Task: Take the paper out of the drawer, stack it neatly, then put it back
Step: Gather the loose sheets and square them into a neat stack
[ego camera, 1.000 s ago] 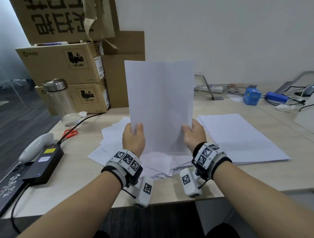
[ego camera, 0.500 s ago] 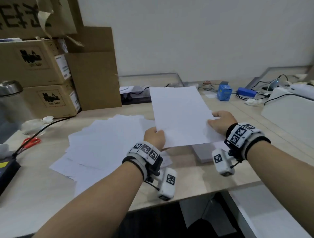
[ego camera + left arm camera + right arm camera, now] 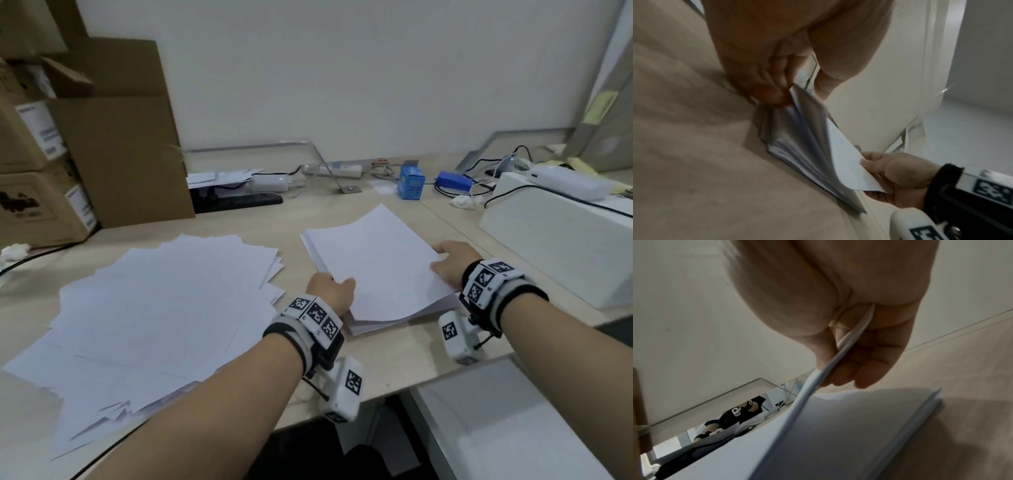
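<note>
Two paper groups lie on the worktop (image 3: 394, 363): a loose, fanned spread of sheets (image 3: 154, 308) at the left and a squared stack (image 3: 376, 274) at the right, with the drawer not identifiable in view. The left hand (image 3: 330, 291) pinches the near-left corner of a small batch of sheets (image 3: 383, 263) held just above the stack, and the right hand (image 3: 452, 262) clamps the batch's right edge between thumb and fingers, so each grip is closed on paper. Lower the batch flat, match its corners to the stack beneath, and release only once the edges are flush.
</note>
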